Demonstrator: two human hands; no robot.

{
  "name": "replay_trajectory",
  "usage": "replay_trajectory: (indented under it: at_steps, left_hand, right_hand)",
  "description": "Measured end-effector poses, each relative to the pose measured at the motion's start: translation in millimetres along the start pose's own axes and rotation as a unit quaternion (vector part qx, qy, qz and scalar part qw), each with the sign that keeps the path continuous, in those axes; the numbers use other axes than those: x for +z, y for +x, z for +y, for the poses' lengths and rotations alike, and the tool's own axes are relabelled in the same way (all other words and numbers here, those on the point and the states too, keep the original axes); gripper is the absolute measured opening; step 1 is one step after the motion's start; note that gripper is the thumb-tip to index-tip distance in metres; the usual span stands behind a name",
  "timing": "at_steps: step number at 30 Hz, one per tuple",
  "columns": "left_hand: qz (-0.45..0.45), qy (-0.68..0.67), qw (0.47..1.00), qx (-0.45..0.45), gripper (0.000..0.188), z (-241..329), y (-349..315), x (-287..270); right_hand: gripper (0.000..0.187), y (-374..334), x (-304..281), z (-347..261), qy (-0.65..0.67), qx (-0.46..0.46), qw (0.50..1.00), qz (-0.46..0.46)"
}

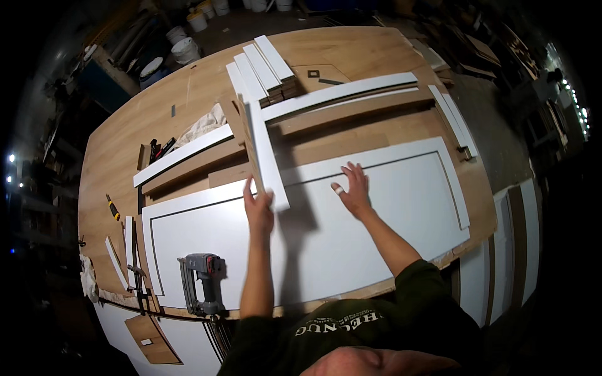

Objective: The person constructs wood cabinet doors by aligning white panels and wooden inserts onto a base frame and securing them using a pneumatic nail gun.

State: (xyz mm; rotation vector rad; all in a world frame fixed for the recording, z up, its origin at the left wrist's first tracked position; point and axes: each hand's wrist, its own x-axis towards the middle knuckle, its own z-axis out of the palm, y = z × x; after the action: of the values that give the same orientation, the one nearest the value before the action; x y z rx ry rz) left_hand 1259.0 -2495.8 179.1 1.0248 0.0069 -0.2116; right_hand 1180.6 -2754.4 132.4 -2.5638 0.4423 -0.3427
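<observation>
Here, left fingers [249, 190] around a white board [271, 169]; right fingers [352, 178] empty, panel [395, 207] beneath.

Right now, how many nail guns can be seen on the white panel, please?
1: the grey nail gun is at the panel's near edge, to the left of the left hand. On the white panel itself, I see no other.

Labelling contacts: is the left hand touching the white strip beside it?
Touching. The head view shows it: the left hand holds the white strip, its thumb lying against the near end.
</observation>
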Motion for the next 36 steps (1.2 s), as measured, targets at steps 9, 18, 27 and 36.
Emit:
replay_trajectory:
  at_steps: [9,18,27,36]
  left_hand:
    - [-0.024,0.07,0.981,-0.182,0.06,-40,-255,15]
    - [0.036,0.729,0.678,0.087,0.073,-28,-245,-67]
    - [0.04,0.768,0.622,0.143,0.068,-66,-180,-79]
    - [0.147,0.75,0.63,0.138,0.058,-27,-171,-111]
  right_hand:
    - [0.036,-174,13,-2,0.452,0.347,0.82,-0.043]
    - [0.07,-158,-110,124,0.017,0.216,0.964,0.157]
    - [0.072,-159,-103,98,-0.032,0.125,0.991,0.018]
    - [0.077,-135,-54,2,-0.047,0.019,0.994,-0.093]
